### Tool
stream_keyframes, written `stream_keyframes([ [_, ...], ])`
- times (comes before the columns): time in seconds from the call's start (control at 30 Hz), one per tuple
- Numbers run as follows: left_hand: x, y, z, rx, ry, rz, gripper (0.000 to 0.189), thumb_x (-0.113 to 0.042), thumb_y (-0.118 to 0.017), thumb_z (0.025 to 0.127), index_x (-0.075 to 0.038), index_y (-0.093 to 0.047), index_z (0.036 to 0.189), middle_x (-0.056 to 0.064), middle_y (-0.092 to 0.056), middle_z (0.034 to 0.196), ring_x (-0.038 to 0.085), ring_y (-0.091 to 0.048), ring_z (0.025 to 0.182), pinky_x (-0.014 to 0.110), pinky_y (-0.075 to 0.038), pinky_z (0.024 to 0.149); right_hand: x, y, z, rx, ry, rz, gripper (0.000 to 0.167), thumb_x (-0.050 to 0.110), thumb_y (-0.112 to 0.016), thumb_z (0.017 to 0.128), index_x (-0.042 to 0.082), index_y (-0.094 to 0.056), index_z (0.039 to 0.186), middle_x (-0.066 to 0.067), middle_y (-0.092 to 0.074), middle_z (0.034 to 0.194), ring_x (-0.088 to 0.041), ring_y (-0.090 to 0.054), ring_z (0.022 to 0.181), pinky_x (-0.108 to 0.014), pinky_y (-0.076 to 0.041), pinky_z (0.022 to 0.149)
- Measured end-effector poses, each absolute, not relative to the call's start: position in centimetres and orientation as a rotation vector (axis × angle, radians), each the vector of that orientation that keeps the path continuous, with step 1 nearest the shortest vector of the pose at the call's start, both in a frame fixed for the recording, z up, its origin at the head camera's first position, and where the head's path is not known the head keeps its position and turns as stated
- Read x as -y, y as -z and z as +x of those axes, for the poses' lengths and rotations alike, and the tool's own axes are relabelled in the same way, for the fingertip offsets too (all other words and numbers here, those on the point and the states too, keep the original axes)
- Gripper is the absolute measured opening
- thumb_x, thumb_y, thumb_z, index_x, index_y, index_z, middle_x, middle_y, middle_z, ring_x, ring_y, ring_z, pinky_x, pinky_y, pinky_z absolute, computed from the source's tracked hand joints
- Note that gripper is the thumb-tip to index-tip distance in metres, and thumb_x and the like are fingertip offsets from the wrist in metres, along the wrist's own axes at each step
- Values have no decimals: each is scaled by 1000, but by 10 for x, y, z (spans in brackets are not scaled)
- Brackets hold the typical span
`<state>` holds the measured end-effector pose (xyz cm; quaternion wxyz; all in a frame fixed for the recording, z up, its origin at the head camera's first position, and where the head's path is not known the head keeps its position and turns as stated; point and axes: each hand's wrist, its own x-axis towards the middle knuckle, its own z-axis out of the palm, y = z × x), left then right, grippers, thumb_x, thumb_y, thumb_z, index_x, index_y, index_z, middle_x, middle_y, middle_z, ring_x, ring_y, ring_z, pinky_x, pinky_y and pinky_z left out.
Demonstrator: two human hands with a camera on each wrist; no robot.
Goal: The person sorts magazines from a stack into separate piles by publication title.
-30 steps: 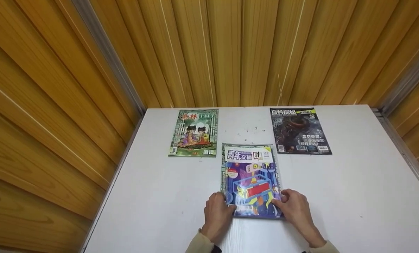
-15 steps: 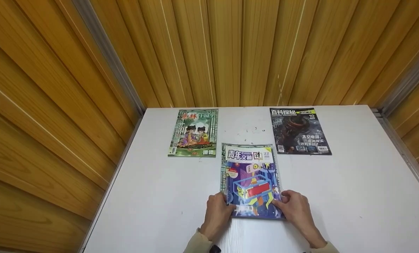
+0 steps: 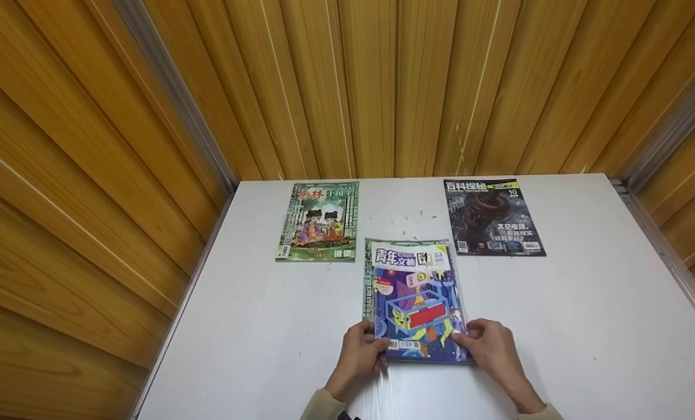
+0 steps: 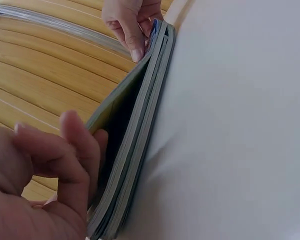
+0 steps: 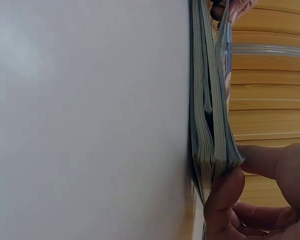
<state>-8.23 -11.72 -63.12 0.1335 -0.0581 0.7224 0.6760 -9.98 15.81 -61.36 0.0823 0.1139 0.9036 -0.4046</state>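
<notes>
In the head view a purple magazine (image 3: 420,303) lies on a stack, over a green-bordered magazine (image 3: 368,291) whose left and top borders stick out. My left hand (image 3: 359,350) pinches the purple magazine near its lower left corner, thumb on the cover. My right hand (image 3: 495,347) grips its lower right edge, thumb on top. The left wrist view has the upper layer lifted from the page block (image 4: 140,115), a dark gap between them, with left fingers (image 4: 82,155) at that gap. In the right wrist view my right thumb (image 5: 262,161) and fingers clasp the layered corner.
A green magazine (image 3: 322,224) with two cartoon figures lies at the back left of the white table (image 3: 254,326). At the back right is a dark magazine (image 3: 493,219). Wood-patterned panels (image 3: 376,87) rise behind the table and along its sides.
My left hand has turned, and its fingers now show below the stack's lower left corner. The right hand keeps its grip. The head view has shifted slightly.
</notes>
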Motion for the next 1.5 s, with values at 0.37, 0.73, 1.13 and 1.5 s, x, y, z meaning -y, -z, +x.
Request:
stream_keyframes([
  [0.37, 117, 630, -79, -1932, -2102, -213, 24, 5, -70, 98, 2, -56, 118, 16, -82, 92, 9, -59, 52, 23, -44, 45, -162, 606, -94, -2666, 1209, 382, 52, 25, -83, 96, -14, -70, 127, -17, -75, 100, -20, -63, 84, -25, -48, 65],
  [0.73, 123, 621, -86, -1892, -2157, -100, 25, 1, -70, 100, 3, -56, 120, 10, -77, 77, 8, -56, 46, 21, -40, 45, -167, 594, -99, -2439, 1433, 414, 52, 30, -74, 104, -13, -68, 133, -15, -80, 105, -14, -69, 83, -25, -56, 69],
  [1.13, 125, 601, -121, -1976, -2077, -79, 24, -1, -73, 100, 3, -57, 118, 0, -66, 64, 7, -57, 44, 22, -43, 44, -164, 581, -125, -2475, 1546, 301, 37, 19, -71, 106, -12, -71, 126, -15, -79, 101, -13, -68, 80, -26, -57, 66],
  [1.5, 132, 591, -184, -2209, -1832, -84, 25, -5, -75, 101, 3, -61, 119, 3, -68, 70, 11, -59, 46, 26, -45, 47, -152, 578, -178, -2592, 1549, 216, 28, 13, -68, 107, -12, -74, 117, -14, -78, 94, -9, -64, 76, -23, -52, 63],
])
